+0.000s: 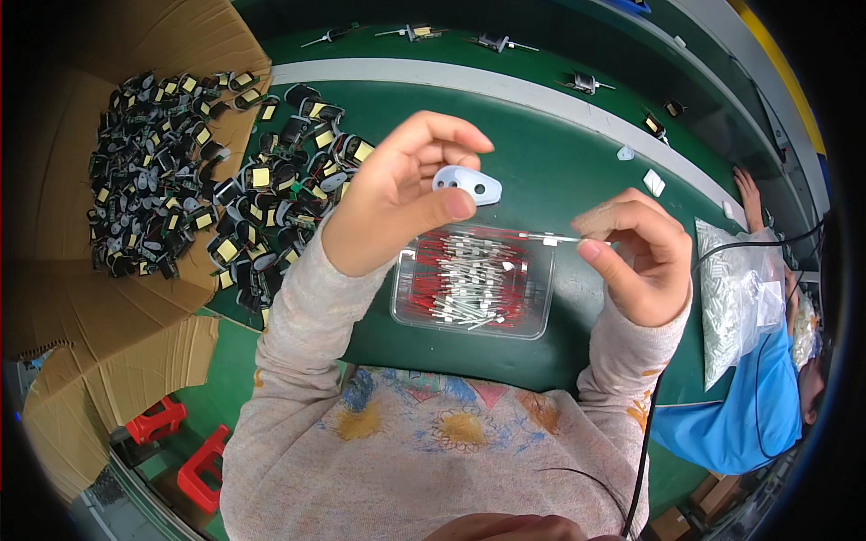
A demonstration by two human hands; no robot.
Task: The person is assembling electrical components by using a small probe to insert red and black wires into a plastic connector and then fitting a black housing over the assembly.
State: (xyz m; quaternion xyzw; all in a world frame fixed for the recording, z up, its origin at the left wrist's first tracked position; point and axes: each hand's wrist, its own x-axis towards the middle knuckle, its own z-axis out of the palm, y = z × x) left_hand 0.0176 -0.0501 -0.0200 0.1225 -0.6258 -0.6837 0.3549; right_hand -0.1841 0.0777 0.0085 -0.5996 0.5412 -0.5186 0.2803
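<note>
Bench: green surface under and beyond both hands, with a pale strip across it on the far side.
Cardboard box: well to the left of the left hand, flaps open, a heap of small black and yellow parts inside.
Loose parts: more of the same black and yellow pieces spread on the bench just left of the left hand.
Plastic bag: clear, filled with small pale pieces, just right of the right hand.
Tray: clear plastic, lying on the bench below and between the two hands, holding red and white wire pieces.
Left hand: raised above the tray, fingers curled, thumb and fingertips pinched on a plastic piece.
Right hand: raised at the same height, well apart from the left, fingers curled, thumb and forefinger closed on a thin wire.
Plastic piece: small, pale, oval with two holes, at the left hand's fingertips, turned toward the right hand.
Thin wire: pale, runs from the right hand's fingertips leftward, its free end just below the plastic piece, not touching it.
</note>
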